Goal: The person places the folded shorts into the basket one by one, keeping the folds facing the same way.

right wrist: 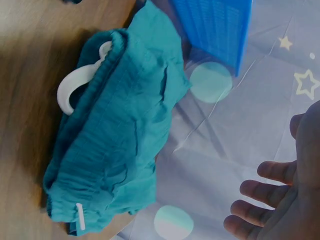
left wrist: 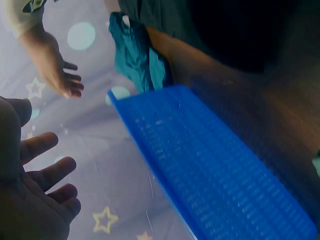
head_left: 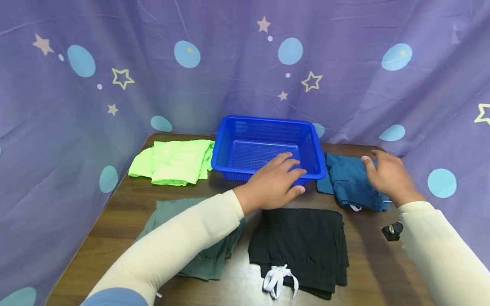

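My left hand (head_left: 273,182) hovers over the front rim of the blue plastic basket (head_left: 268,173), fingers spread and holding nothing. Over the folded blue shorts (head_left: 350,178), at the right of the basket, hangs my right hand (head_left: 390,176), its thumb and fingers apart. The right wrist view shows these shorts (right wrist: 115,135) lying on the table with a white drawstring, the fingers (right wrist: 260,192) well off the cloth. In the left wrist view the basket (left wrist: 200,155) stands beyond the relaxed left fingers (left wrist: 52,172). No garment lies in the basket.
Neon green folded clothing (head_left: 178,161) lies left of the basket. Grey-green folded clothing (head_left: 206,259) sits front left, partly under my left forearm. Black folded shorts (head_left: 302,246) with a white drawstring lie front centre. A small black object (head_left: 393,231) is near my right sleeve; a purple curtain (head_left: 237,85) hangs behind.
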A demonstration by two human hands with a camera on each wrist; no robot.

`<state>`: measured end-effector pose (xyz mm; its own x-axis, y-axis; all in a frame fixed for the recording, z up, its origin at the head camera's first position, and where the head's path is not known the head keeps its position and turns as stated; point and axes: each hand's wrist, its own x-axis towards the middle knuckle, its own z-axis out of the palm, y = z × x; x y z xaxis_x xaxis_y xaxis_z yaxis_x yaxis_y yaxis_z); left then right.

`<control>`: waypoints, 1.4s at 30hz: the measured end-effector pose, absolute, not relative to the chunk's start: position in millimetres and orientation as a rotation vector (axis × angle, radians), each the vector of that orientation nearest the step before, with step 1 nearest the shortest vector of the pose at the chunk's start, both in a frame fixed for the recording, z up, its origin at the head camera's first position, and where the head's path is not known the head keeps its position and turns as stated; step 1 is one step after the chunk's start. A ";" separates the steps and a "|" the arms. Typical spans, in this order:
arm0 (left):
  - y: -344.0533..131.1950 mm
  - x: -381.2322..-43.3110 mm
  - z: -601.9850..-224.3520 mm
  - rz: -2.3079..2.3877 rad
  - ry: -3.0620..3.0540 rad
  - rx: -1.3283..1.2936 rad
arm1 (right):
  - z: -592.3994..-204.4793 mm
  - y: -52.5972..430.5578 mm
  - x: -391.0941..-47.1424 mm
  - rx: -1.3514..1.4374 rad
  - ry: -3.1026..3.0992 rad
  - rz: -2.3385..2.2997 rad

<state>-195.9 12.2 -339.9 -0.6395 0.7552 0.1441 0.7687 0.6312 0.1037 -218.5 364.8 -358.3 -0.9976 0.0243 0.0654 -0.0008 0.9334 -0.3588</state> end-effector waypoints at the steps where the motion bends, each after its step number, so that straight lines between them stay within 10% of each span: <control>1: 16.2 -194.9 -341.4 -0.233 -2.747 -1.315 | -359.1 367.9 -217.9 -0.022 -3.022 0.560; 42: 99.8 -195.7 -421.9 -0.110 -3.020 -1.363 | -410.5 406.2 -222.7 -0.170 -3.046 0.514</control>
